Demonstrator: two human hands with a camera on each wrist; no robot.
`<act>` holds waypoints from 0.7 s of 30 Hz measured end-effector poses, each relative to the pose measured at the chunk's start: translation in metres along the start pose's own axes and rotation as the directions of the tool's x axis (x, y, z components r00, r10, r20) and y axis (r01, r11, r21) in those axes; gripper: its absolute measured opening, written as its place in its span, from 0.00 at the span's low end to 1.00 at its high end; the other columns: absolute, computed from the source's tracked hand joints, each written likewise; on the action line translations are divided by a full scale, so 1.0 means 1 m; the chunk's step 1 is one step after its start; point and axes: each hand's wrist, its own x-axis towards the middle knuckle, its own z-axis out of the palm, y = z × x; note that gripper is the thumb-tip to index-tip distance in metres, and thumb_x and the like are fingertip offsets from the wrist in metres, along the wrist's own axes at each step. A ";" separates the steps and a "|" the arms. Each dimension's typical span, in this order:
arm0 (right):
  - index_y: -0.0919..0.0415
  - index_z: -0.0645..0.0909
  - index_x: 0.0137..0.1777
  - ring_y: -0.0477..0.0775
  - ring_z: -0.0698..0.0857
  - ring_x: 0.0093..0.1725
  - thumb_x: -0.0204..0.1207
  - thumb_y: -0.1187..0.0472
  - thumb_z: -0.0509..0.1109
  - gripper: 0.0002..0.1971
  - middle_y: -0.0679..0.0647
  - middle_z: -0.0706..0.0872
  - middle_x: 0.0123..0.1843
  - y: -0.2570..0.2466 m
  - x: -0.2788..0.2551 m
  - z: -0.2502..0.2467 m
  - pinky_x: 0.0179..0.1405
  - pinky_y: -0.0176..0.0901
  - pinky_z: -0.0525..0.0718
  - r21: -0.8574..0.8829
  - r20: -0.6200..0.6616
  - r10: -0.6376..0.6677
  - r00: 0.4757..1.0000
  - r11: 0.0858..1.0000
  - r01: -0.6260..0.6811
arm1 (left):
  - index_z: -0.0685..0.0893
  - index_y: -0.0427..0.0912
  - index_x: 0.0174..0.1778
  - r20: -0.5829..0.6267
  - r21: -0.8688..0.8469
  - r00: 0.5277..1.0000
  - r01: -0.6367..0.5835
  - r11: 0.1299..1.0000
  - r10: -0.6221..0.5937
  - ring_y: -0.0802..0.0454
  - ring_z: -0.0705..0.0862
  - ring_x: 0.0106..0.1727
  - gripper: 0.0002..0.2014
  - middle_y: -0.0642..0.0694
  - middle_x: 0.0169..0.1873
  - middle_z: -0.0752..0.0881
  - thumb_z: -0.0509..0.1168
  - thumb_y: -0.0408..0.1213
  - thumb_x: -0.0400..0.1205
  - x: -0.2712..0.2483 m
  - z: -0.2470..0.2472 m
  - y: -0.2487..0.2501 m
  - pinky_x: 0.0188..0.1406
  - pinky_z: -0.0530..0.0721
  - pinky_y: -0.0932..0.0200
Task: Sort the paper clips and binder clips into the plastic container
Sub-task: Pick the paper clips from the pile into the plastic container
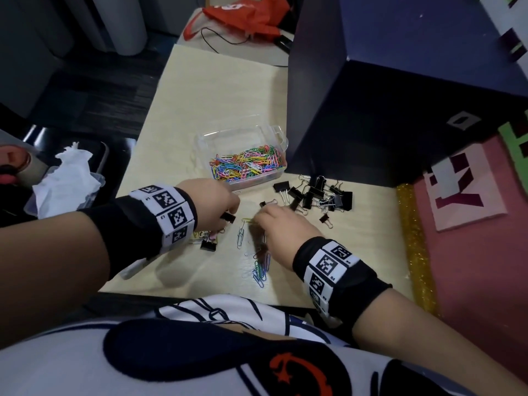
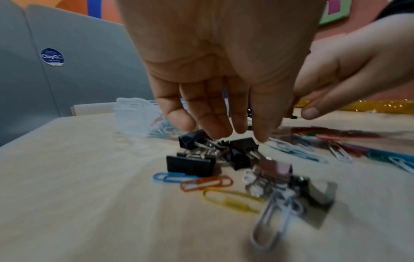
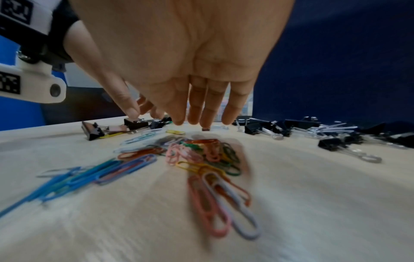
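A clear plastic container (image 1: 204,137) at the table's middle holds a heap of coloured paper clips (image 1: 248,162). Right of it lies a pile of black binder clips (image 1: 317,192). My left hand (image 1: 232,210) reaches down with fairly straight fingers; its fingertips (image 2: 215,131) touch a black binder clip (image 2: 192,140) in a small cluster. My right hand (image 1: 258,220) hangs close beside it, its straight fingers (image 3: 197,115) pointing down at the table by a yellow paper clip (image 3: 175,132). Loose coloured paper clips (image 3: 201,152) lie under my right palm. Neither hand plainly holds anything.
A tall dark blue box (image 1: 371,110) stands right behind the container and the binder clip pile. A gold glitter strip (image 1: 414,238) edges the table on the right. Crumpled tissue in a tray (image 1: 65,178) sits off the table's left edge. The front edge is near my body.
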 end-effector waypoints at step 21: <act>0.47 0.75 0.68 0.57 0.72 0.67 0.77 0.66 0.60 0.21 0.50 0.75 0.67 0.005 -0.012 0.002 0.67 0.51 0.68 -0.036 -0.020 0.057 0.998 0.998 -0.057 | 0.80 0.47 0.58 -0.012 0.132 0.999 -0.028 0.991 0.030 0.45 0.82 0.49 0.10 0.48 0.52 0.80 0.59 0.40 0.82 0.009 0.004 0.009 0.42 0.82 0.53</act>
